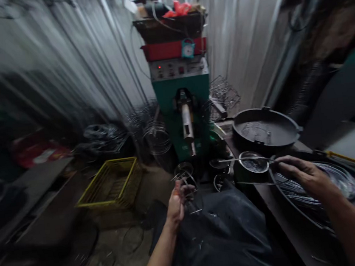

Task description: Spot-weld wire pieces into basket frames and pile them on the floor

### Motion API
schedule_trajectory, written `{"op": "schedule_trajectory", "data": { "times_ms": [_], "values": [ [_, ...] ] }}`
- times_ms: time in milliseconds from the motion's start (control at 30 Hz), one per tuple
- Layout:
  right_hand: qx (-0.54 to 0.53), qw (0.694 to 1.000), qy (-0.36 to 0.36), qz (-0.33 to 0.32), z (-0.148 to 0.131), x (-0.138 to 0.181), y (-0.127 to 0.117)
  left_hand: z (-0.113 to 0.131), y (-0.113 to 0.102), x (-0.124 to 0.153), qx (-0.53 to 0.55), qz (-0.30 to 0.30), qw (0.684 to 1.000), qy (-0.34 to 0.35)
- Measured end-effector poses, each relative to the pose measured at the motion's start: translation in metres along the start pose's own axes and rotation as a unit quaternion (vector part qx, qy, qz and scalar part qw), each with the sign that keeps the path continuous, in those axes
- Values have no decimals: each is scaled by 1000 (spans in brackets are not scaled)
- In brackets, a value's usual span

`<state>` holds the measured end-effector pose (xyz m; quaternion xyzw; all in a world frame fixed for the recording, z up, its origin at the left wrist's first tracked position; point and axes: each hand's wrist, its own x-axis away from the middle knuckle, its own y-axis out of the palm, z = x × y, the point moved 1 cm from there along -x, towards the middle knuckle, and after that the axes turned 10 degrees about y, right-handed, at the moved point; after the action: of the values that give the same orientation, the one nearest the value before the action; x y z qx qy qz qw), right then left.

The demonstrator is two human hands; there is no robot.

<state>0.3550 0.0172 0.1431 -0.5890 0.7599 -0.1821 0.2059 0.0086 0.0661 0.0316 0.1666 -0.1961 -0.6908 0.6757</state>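
My left hand (pixel 176 202) is held in front of my lap, fingers curled round a small wire ring (pixel 188 182) with loose wire ends. My right hand (pixel 302 172) reaches out to the right over a large dark pan (pixel 288 203) full of thin wire pieces (pixel 330 184). Its fingers are pinched on a thin straight wire (pixel 247 159) that runs to the left. A small round tin (pixel 254 163) stands just left of that hand. In front of me stands a green machine (pixel 185 119) with a metal spindle.
A big dark lidded pan (pixel 265 127) sits on the bench at right. A yellow wire crate (pixel 112 183) lies on the floor at left, near coils of wire (pixel 155 137). Corrugated metal walls close the room. Dark cloth (pixel 221 234) covers my lap.
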Motion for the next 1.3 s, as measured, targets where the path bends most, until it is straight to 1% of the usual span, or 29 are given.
{"op": "schedule_trajectory", "data": {
  "times_ms": [67, 167, 233, 300, 367, 467, 633, 733, 800, 833, 933, 1000, 1067, 1133, 1233, 1300],
  "values": [
    [-35, 998, -14, -48, -1, 1, 46, 7, 3, 4, 11, -14, 1000, 8],
    [-61, 992, 0, -113, 8, 6, 111, 14, 4, 15, 27, -23, 999, 9],
    [-67, 987, 17, -145, 18, 9, 141, 15, 3, 22, 32, -23, 999, 14],
    [-71, 985, 33, -152, 29, 12, 159, 14, 1, 26, 11, -19, 999, 29],
    [-78, 985, 52, -148, 38, 14, 167, 11, -1, 27, -30, -23, 998, 47],
    [-89, 980, 71, -165, 45, 17, 171, 5, -3, 25, -75, -42, 995, 59],
    [-66, 972, 69, -214, 48, 20, 179, -9, -7, 26, -85, -49, 995, 36],
    [-21, 960, 39, -275, 42, 21, 187, -19, -8, 29, -102, -62, 993, 21],
    [15, 949, -2, -316, 34, 21, 193, -25, -7, 30, -113, -76, 991, 14],
    [30, 945, -26, -326, 30, 21, 195, -27, -7, 30, -119, -81, 990, 13],
    [54, 940, -80, -327, 21, 21, 200, -28, -10, 31, -152, -87, 984, 17],
    [57, 941, -91, -320, 19, 20, 202, -26, -12, 31, -188, -87, 978, 19],
    [61, 943, -88, -316, 20, 20, 203, -23, -16, 32, -210, -84, 974, 16],
    [64, 943, -81, -317, 21, 20, 204, -21, -18, 33, -201, -72, 977, 10],
    [69, 941, -91, -318, 20, 15, 200, -20, -22, 33, -151, -49, 987, -1],
    [72, 946, -105, -298, 16, 7, 191, -20, -26, 33, -122, -39, 992, -1]
  ]
}}
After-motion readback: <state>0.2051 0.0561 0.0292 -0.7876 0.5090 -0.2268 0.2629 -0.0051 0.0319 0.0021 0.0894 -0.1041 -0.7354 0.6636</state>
